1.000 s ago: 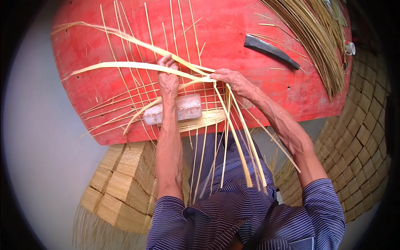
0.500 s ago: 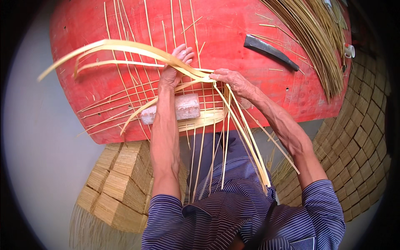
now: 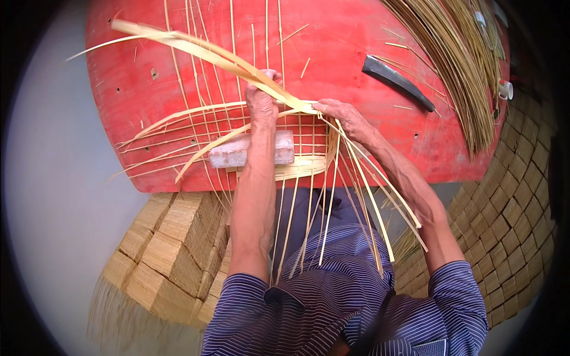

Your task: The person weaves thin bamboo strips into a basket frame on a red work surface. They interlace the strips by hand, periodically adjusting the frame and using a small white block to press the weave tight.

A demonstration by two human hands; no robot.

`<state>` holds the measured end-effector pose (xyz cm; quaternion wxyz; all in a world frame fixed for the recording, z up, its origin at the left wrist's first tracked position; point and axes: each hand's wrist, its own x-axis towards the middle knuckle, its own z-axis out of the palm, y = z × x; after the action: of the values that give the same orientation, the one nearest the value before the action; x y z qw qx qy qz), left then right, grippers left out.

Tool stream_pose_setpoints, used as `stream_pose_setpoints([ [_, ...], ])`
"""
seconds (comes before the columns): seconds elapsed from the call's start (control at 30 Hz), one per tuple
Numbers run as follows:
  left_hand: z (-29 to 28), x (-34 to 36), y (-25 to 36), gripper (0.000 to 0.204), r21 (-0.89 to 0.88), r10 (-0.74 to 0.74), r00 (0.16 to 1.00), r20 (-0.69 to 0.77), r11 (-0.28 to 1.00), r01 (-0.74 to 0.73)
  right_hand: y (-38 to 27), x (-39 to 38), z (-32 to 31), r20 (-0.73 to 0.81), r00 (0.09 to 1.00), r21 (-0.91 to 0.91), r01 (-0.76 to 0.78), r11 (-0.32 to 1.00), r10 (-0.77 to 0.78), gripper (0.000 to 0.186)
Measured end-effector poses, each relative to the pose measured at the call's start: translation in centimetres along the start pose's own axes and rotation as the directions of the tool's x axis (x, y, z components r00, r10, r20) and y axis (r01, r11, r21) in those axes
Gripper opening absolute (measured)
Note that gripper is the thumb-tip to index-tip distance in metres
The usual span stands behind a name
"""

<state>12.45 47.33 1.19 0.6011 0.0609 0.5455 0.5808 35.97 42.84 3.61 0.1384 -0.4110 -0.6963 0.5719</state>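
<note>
Along the near edge of the red table (image 3: 338,65) lies your strip lattice (image 3: 301,144), middle interlaced, woven band (image 3: 301,169) showing; loose ends (image 3: 388,246) hang over the edge, others run left, unwoven. Pale block (image 3: 228,153) sits on the lattice, partly under your left forearm, hiding some weave. Your right hand (image 3: 339,113) pinches wide pale strips (image 3: 219,56) where they meet; your left hand (image 3: 264,95) looks closed on them. Toward the far right corner: dark blade (image 3: 398,83), strip bundle (image 3: 463,71); white mug (image 3: 505,90) by the right edge.

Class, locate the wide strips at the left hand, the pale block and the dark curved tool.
Wide strips (image 3: 215,54): head view, mid-length.
Pale block (image 3: 228,152): head view, left part.
Dark curved tool (image 3: 399,85): head view, middle.
</note>
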Motion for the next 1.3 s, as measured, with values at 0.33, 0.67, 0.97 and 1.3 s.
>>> stream_pose_setpoints([
  [0.33, 2.7, 3.8, 12.3, 0.010, 0.302, 0.411, 0.795, -0.446, 0.905, -0.299, 0.1, -0.1, 0.0, -0.032, 0.999, 0.074, 0.015, 0.997, -0.013, 0.036],
  [0.67, 2.3, 2.1, 16.6, 0.032, 0.506, 0.529, 0.689, -0.495, 0.821, -0.266, 0.8, 0.0, 0.2, -0.003, 0.995, 0.172, -0.101, 0.980, 0.103, 0.035],
  [0.97, -0.5, -8.8, 7.6, 0.039, 0.704, 0.409, 0.895, -0.178, 0.689, -0.175, 2.2, -0.2, 0.6, -0.086, 0.980, 0.188, 0.194, 0.963, -0.180, 0.040],
  [1.3, 0.5, -15.3, 2.0, 0.017, 0.680, 0.382, 0.687, 0.618, 0.178, -0.711, 1.9, 0.4, 0.2, -0.010, 0.987, 0.065, 0.161, 0.985, -0.161, 0.042],
])
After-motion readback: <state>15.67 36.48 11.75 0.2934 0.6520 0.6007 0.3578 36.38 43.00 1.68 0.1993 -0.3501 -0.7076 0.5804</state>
